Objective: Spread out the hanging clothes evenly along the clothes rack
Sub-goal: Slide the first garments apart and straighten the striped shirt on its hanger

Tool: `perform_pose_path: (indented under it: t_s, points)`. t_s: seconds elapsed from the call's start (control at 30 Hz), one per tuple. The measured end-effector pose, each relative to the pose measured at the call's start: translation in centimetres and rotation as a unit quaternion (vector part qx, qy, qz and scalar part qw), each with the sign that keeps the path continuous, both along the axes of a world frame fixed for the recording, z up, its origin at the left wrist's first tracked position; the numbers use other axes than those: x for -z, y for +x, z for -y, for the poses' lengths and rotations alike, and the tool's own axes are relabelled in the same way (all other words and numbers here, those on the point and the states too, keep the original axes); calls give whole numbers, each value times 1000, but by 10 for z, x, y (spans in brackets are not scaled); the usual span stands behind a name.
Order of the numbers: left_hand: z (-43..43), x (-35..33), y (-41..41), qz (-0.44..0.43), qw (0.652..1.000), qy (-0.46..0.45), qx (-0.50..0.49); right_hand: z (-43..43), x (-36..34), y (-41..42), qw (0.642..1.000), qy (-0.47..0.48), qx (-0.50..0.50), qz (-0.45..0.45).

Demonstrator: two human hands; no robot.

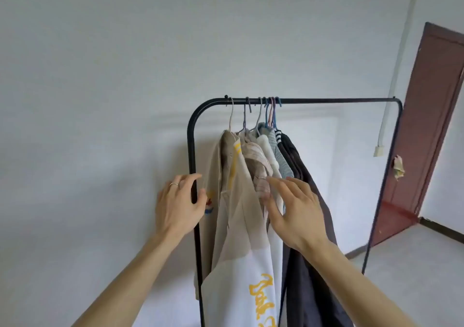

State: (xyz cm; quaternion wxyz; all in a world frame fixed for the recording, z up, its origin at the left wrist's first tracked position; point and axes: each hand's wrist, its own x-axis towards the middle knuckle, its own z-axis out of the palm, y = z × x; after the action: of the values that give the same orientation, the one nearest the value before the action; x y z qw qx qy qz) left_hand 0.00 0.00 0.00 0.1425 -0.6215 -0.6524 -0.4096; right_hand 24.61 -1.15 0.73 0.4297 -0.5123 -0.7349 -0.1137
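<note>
A: Where's the load?

B: Clothes (253,176) all bunched at the 9 o'clock end of the black rack (334,100), hangers (261,105) packed close together. Bar from centre out to 3 o'clock is bare.

A: Left hand?

B: Left hand (179,204) spread loose around the rack's 9 o'clock upright, thumb just beside the beige jacket (238,226). Gripping nothing. Ring (174,184) on one finger.

A: Right?

B: Right hand (293,213) open, fingers fanned, fingertips (270,179) touching the striped pink shirt (258,160). No pinch visible. Dark garments (308,276) hang behind it at 3 o'clock.

A: Surroundings?

B: White wall (125,62) behind, brown door (424,130) far at 3 o'clock.
</note>
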Motion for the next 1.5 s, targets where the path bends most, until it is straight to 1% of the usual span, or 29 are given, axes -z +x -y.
perform_pose_path:
  t_s: [0.1,0.17,0.33,0.4,0.47,0.6,0.67,0.73,0.8,0.9,1.0,1.1,1.17,1.27,1.33,1.43,1.5]
  points:
    - [-20,-11,-5,60,998,5,5,-21,-19,-12,1000,-5,-20,0]
    - [-32,-19,-7,87,996,-7,10,-38,-30,-18,1000,-13,-26,2]
    - [-61,-31,-7,107,994,-9,20,-72,-55,-34,999,-27,-35,24]
    - [-72,-36,-6,108,994,-1,25,-85,-66,-42,997,-36,-61,40]
    - [-85,-44,-4,114,993,14,21,-98,-77,-48,992,-68,-92,54]
    - [-107,-56,6,136,990,25,-19,-123,-95,-57,982,-103,-161,6]
    - [-113,-59,13,155,987,31,-38,-131,-102,-61,973,-135,-188,-4]
    - [-118,-61,19,167,983,34,-67,-139,-104,-64,970,-153,-189,31]
    - [-124,-61,22,171,980,31,-94,-147,-103,-61,970,-149,-168,97]
    - [-130,-61,23,181,977,31,-105,-159,-101,-48,964,-161,-146,155]
    - [-135,-58,32,181,976,42,-115,-171,-98,-34,960,-181,-144,157]
    - [-137,-55,36,178,974,56,-129,-178,-95,-30,951,-223,-142,159]
    - [-139,-53,34,176,973,56,-141,-180,-87,-30,949,-237,-158,137]
    - [-140,-53,34,177,971,51,-154,-178,-70,-33,953,-211,-210,66]
    - [-140,-54,36,181,970,51,-156,-179,-63,-36,957,-162,-231,63]
    - [-139,-55,33,175,971,41,-156,-188,-63,-36,968,-84,-226,71]
    - [-138,-57,30,172,972,30,-157,-193,-64,-33,970,-60,-231,52]
